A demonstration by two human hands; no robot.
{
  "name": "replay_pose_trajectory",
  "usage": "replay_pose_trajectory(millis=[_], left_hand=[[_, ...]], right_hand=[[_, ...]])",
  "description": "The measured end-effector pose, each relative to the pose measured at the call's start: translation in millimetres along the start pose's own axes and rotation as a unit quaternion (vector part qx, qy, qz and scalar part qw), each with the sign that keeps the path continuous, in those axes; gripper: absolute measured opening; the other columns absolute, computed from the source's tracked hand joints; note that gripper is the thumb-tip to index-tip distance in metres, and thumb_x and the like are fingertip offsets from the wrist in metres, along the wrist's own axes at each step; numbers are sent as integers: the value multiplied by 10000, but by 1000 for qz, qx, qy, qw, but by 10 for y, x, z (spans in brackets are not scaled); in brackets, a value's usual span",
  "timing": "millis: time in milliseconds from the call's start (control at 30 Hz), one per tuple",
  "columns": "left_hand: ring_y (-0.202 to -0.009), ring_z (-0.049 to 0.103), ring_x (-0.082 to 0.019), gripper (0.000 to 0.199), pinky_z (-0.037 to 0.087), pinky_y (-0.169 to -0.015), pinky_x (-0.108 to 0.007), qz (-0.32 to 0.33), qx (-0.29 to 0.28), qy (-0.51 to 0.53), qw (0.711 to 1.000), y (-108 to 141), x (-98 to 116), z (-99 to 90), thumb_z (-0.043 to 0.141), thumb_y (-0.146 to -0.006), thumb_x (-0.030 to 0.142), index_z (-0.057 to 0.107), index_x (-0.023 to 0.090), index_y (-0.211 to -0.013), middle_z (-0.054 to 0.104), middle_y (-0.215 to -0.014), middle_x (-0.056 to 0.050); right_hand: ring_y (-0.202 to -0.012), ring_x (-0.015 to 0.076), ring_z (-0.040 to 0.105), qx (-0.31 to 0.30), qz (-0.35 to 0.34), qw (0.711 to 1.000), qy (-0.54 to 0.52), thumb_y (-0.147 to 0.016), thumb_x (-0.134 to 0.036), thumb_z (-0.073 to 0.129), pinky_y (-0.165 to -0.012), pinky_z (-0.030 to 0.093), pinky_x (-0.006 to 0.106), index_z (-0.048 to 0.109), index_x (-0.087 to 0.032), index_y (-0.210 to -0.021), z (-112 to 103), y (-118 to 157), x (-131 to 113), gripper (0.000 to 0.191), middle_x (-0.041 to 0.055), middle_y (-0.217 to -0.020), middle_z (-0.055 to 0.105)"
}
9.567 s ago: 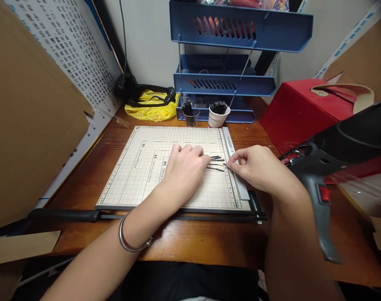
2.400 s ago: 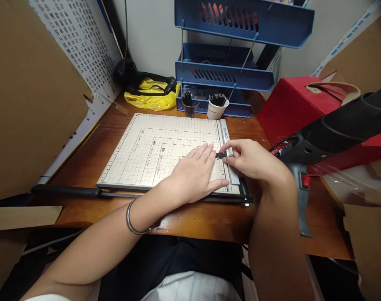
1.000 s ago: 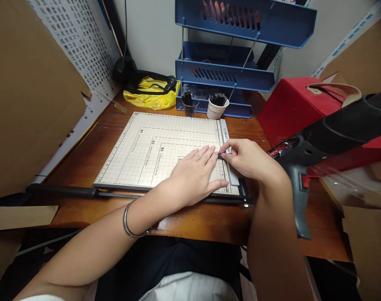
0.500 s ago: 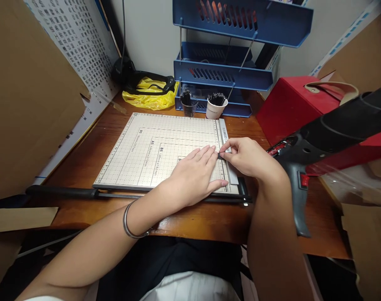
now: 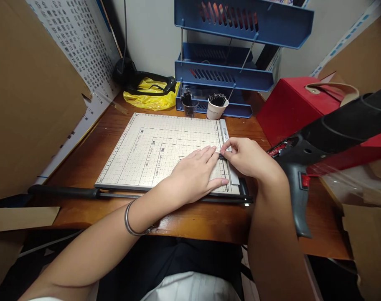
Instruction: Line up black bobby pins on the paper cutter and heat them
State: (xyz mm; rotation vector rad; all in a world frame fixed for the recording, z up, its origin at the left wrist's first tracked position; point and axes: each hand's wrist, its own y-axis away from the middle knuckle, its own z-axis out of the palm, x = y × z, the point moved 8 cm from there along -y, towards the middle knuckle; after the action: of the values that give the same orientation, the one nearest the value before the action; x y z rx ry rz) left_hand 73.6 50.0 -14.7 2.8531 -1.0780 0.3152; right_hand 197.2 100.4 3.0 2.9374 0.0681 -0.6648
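My left hand lies flat on the cream gridded board of a paper trimmer, fingers stretched toward its right edge. Just beyond those fingertips, a small bundle of thin black strands shows; how far it runs under the hand is hidden. Thumb and forefinger of my right hand are pinched at the right end of the bundle, above the trimmer's grey metal edge strip. The trimmer's long blade arm, with its black handle, is down along the side nearest me.
Behind the trimmer stand a clear cup and a white paper cup, both holding black strands. Blue tiered trays rise at the back. A black heat gun and red box are right; a yellow bag is back left.
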Motion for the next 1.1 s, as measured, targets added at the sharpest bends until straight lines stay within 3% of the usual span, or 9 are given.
replay_pose_trajectory(millis=[133,433,633,1100], left_hand=[[-1560,355,-324,817,283,-1286,-439,3,7,3,1000,-7,2,-34,425,-1047,633,373,9,-1572,381,-1660,-231],[-1528,410,-337,764,317,-1263,-453,31,27,-26,999,2,11,-42,384,-1061,624,436,27,-1535,424,-1635,-233],[-1550,371,-334,820,284,-1282,-446,17,14,-13,1000,-7,0,-25,394,-1049,647,371,18,-1576,397,-1653,-226],[-1526,413,-343,782,320,-1265,-448,38,26,-41,998,0,32,-58,381,-1053,640,458,16,-1518,432,-1625,-245]], right_hand=[[-722,196,575,-2,3,1000,-2,-920,-271,611,-701,390,306,713,-231,-1051,20,-19,32,170,33,-806,667],[-666,174,521,-20,-6,1000,-9,-908,-227,604,-674,371,292,715,-228,-1010,-1,25,1,150,3,-732,602],[-613,158,490,-29,7,999,-18,-872,-175,634,-638,357,284,707,-228,-981,11,22,12,141,-25,-676,557],[-634,167,522,-8,11,1000,-17,-893,-201,598,-650,367,287,719,-219,-982,-13,5,44,151,3,-705,617]])
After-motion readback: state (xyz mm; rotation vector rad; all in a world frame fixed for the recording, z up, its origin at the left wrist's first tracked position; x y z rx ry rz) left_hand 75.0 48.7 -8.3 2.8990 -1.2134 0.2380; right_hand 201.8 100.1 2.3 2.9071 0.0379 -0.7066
